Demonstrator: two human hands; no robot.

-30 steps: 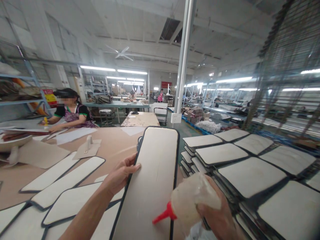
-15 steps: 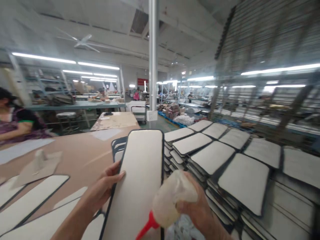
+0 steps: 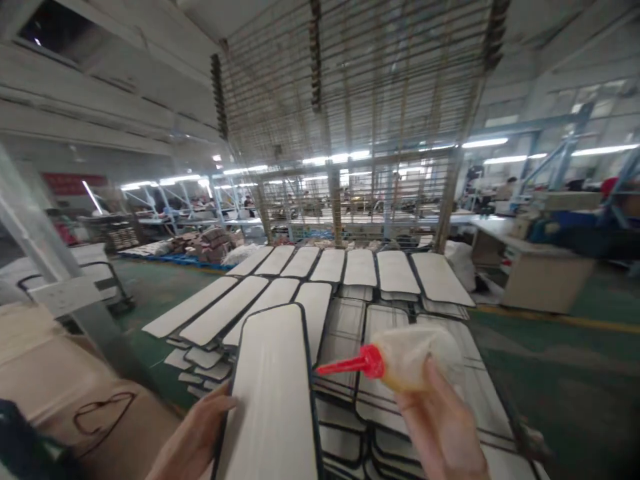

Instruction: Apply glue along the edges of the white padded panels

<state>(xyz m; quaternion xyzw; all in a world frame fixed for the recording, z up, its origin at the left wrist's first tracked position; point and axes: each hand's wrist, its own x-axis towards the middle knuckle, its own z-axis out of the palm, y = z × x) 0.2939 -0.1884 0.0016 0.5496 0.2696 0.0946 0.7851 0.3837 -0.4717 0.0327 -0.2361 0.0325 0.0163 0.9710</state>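
A long cream panel [image 3: 273,393] with rounded corners and a dark edge is tilted up in front of me. My left hand [image 3: 200,427] grips its left edge, thumb lying on the face. In my right hand [image 3: 443,427] is a translucent squeeze bottle [image 3: 415,357] with yellowish contents, its fingers wrapped round the body. The bottle's red nozzle [image 3: 345,364] points left, its tip close to the panel's right edge. Behind both hands, similar panels [image 3: 360,268] lie in rows on stacked layers. The panel's lower end is cut off by the frame.
A wire rack [image 3: 345,133] rises behind the panels. To the left stand a metal post [image 3: 65,267] and tan fabric-like material [image 3: 100,413] with a dark cord on it. A desk [image 3: 537,273] stands to the right on the green floor [image 3: 540,360]. Bundles lie on a blue pallet [image 3: 165,257].
The view has swung right, bringing the stacked panels to the middle. Panel and bottle came along in my hands. The bottle's nozzle has turned from pointing down-left to nearly level.
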